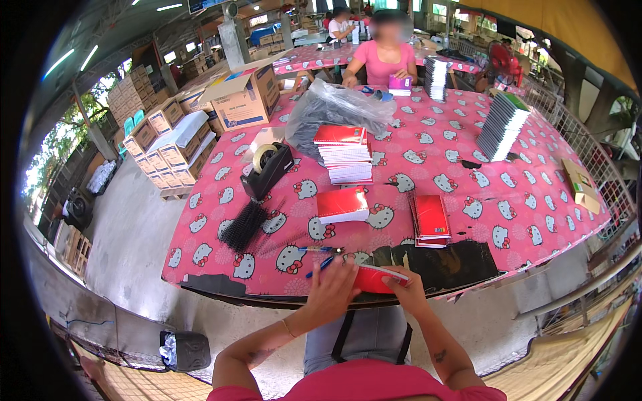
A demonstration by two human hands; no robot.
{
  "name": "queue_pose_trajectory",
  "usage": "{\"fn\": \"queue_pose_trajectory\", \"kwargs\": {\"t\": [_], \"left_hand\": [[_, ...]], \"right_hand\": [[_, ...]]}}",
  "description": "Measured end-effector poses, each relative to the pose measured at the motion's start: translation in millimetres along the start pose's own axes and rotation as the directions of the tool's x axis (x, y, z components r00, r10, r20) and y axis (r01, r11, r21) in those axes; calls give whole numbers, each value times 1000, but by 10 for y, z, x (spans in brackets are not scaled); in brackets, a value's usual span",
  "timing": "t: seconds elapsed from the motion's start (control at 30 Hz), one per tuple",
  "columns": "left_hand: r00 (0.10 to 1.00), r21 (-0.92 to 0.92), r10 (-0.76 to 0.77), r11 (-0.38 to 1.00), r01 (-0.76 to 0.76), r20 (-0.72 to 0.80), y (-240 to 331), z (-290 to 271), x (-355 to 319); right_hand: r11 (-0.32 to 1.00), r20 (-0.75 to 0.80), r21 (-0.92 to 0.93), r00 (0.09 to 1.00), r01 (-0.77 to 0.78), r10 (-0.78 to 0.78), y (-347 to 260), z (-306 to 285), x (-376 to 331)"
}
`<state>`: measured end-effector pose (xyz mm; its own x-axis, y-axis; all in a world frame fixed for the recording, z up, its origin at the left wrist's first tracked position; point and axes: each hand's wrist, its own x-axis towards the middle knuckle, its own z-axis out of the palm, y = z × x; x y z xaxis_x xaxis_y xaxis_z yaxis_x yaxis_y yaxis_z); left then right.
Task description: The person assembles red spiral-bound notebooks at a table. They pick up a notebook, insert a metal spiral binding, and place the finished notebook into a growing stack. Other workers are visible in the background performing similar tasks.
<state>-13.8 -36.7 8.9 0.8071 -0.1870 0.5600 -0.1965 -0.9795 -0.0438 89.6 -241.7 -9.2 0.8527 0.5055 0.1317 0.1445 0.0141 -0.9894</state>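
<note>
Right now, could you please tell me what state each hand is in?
Left hand: against the red notebook at its left end; grip cannot be told.
Right hand: closed, holding the notebook's right end.

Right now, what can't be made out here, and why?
In the head view:
Left end of the red notebook: covered by the left hand.
Exact contents of the grey bag: obscured by crumpled plastic.
Its lower part: behind the red notebook stack.
Full extent of the yellow sheet: cut off by upper edge.
</note>
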Motion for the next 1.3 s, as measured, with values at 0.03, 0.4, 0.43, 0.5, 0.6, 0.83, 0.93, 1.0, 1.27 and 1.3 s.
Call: {"fn": "queue_pose_trajectory", "kwargs": {"t": [0.03, 0.4, 0.43, 0.5, 0.6, 0.83, 0.93, 1.0, 1.27, 1.3], "left_hand": [[999, -99, 17, 995, -12, 49, -109, -23, 108], [966, -591, 142, 806, 14, 216, -611, -185, 522], [963, -588, 146, 809, 16, 227, -618, -190, 521], [957, -579, 152, 815, 21, 249, -634, -210, 519], [913, -562, 159, 822, 87, 375, -705, -176, 472], [987, -18, -14, 1000, 17, 159, -2, 13, 84], [991, 148, -12, 989, -8, 131, -63, -1, 222], [996, 350, -24, 937, -10, 90, -209, -112, 636], [993, 225, -118, 968, 109, 26, -178, -195, 832], [993, 110, -55, 993, 44, 106, -121, -162, 671]], "right_hand": [[999, 20, -36, 1000, 12, -12, 35, -4, -18], [998, 118, -39, 992, 45, -40, -6, -20, 6], [999, 131, -29, 991, 36, -31, -21, -10, -9], [1000, 144, -21, 990, 16, -13, -40, -5, -13], [1000, 118, -9, 993, -10, 11, -16, 18, -22], [983, -127, 183, 991, -25, 48, -290, 172, 5], [997, -34, 56, 998, 62, -61, -233, 212, 22], [988, -56, 153, 998, -23, 32, -249, 218, -10], [978, 12, 158, 991, -134, 134, -362, 160, -10], [974, -1, 196, 993, -115, 118, -358, 161, -41]]}}
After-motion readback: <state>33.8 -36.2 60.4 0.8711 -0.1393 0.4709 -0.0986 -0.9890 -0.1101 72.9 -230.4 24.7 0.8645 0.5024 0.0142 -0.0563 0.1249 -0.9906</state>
